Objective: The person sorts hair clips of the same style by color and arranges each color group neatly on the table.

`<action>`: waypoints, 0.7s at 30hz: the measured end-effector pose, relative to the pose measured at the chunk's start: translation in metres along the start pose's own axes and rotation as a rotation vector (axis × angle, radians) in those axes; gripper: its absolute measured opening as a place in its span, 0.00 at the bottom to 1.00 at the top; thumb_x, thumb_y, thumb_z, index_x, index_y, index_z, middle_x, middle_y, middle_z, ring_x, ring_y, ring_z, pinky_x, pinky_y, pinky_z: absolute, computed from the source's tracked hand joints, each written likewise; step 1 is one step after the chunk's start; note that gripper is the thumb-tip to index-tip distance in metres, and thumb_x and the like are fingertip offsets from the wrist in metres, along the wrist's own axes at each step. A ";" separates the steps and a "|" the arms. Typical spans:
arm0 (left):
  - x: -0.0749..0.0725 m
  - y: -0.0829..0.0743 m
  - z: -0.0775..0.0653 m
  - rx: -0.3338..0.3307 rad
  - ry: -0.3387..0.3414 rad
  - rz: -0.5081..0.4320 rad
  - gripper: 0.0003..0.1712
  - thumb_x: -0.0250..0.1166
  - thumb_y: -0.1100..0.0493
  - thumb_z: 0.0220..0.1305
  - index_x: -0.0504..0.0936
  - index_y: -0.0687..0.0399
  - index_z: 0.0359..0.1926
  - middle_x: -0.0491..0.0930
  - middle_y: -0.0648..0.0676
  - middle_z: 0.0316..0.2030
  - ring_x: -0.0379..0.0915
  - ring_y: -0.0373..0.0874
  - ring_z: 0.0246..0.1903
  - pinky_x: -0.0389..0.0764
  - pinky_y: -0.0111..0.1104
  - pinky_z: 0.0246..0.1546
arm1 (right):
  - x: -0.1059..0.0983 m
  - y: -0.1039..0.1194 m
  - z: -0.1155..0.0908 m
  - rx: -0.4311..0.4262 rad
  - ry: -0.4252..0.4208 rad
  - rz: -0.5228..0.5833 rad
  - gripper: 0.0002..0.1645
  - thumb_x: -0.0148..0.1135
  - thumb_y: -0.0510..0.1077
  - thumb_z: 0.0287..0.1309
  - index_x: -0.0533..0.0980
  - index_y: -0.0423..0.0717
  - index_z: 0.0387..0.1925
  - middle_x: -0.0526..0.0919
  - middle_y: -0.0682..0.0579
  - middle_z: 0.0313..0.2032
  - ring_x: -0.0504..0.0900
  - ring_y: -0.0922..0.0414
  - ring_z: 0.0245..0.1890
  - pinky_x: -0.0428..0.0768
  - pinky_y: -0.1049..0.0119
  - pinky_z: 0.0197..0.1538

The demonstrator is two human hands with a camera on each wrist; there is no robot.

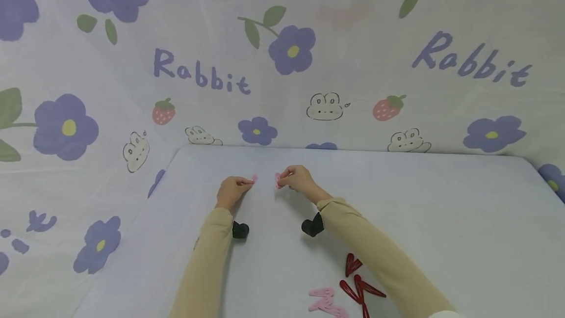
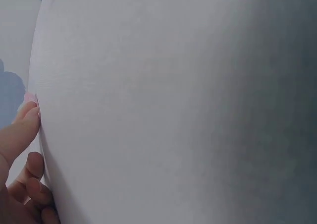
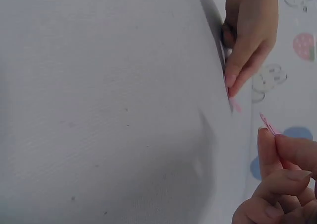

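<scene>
Near the far side of the white table, my left hand (image 1: pixel 230 191) pinches a small pink hair clip (image 1: pixel 254 178) between thumb and fingertips, low over the tabletop. A short gap to the right, my right hand (image 1: pixel 301 179) holds another pink hair clip (image 1: pixel 277 180) by thumb and forefinger, roughly upright. In the right wrist view this clip (image 3: pixel 269 124) points toward the left hand's clip (image 3: pixel 235 105), the two apart. Only a pink tip (image 2: pixel 30 96) shows beyond the left fingers in the left wrist view.
Closer to me lie several dark red hair clips (image 1: pixel 358 288), with several pink hair clips (image 1: pixel 324 303) left of them. Black wrist cameras (image 1: pixel 312 225) sit under both sleeves. A flower-and-rabbit patterned cloth (image 1: pixel 282 72) hangs behind the white table (image 1: pixel 463 234).
</scene>
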State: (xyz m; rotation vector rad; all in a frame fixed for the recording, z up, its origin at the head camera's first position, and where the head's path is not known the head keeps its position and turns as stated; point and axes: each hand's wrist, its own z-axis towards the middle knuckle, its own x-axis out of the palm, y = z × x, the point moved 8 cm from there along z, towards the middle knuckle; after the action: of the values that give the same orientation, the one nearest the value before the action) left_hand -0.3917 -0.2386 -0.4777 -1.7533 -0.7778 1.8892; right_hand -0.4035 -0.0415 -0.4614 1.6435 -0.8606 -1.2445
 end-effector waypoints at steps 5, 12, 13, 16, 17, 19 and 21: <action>0.000 0.002 0.000 -0.018 0.007 -0.013 0.09 0.66 0.56 0.53 0.85 0.54 0.35 0.79 0.52 0.32 0.71 0.46 0.33 0.69 0.37 0.34 | 0.006 -0.005 0.007 0.000 -0.089 -0.006 0.05 0.65 0.35 0.43 0.76 0.39 0.21 0.80 0.51 0.21 0.67 0.61 0.21 0.64 0.71 0.24; 0.006 -0.004 -0.003 -0.009 0.026 -0.025 0.09 0.67 0.57 0.52 0.86 0.53 0.35 0.80 0.52 0.31 0.71 0.46 0.32 0.69 0.36 0.33 | 0.021 -0.019 0.019 0.032 -0.115 -0.007 0.07 0.68 0.36 0.41 0.77 0.37 0.21 0.80 0.49 0.22 0.71 0.58 0.21 0.68 0.67 0.24; 0.006 -0.004 -0.003 -0.006 0.024 -0.020 0.09 0.67 0.56 0.52 0.86 0.53 0.35 0.80 0.52 0.31 0.72 0.45 0.32 0.69 0.35 0.33 | 0.023 -0.021 0.022 0.024 -0.121 -0.022 0.07 0.68 0.37 0.41 0.77 0.38 0.21 0.80 0.49 0.22 0.71 0.58 0.21 0.68 0.66 0.24; 0.003 -0.003 -0.002 0.000 0.004 -0.004 0.09 0.67 0.56 0.52 0.86 0.52 0.35 0.81 0.52 0.32 0.73 0.46 0.33 0.69 0.36 0.34 | 0.037 -0.051 0.057 -0.034 -0.142 -0.028 0.09 0.71 0.41 0.38 0.78 0.43 0.19 0.78 0.51 0.20 0.71 0.57 0.19 0.70 0.65 0.23; 0.001 -0.003 -0.002 -0.001 -0.006 0.003 0.10 0.67 0.55 0.51 0.86 0.52 0.35 0.81 0.52 0.33 0.73 0.45 0.34 0.69 0.36 0.34 | 0.042 -0.062 0.071 -0.081 -0.153 -0.029 0.09 0.72 0.42 0.36 0.77 0.45 0.17 0.77 0.52 0.19 0.70 0.58 0.18 0.69 0.66 0.21; -0.002 -0.002 -0.002 -0.008 -0.027 0.014 0.10 0.68 0.55 0.51 0.86 0.51 0.35 0.81 0.52 0.33 0.73 0.46 0.34 0.69 0.36 0.34 | 0.047 -0.068 0.082 -0.147 -0.165 -0.047 0.08 0.71 0.44 0.36 0.77 0.49 0.16 0.76 0.55 0.18 0.70 0.60 0.18 0.67 0.69 0.20; -0.003 -0.002 -0.002 -0.012 -0.033 0.011 0.10 0.67 0.54 0.51 0.86 0.52 0.35 0.81 0.52 0.33 0.73 0.46 0.34 0.69 0.36 0.34 | 0.049 -0.063 0.080 -0.086 -0.158 -0.083 0.07 0.71 0.42 0.36 0.78 0.47 0.17 0.78 0.53 0.19 0.71 0.58 0.20 0.69 0.67 0.23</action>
State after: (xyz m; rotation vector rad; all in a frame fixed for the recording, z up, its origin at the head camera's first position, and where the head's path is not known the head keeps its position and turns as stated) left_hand -0.3898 -0.2387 -0.4738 -1.7413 -0.7945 1.9288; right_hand -0.4667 -0.0807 -0.5465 1.5415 -0.8290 -1.4644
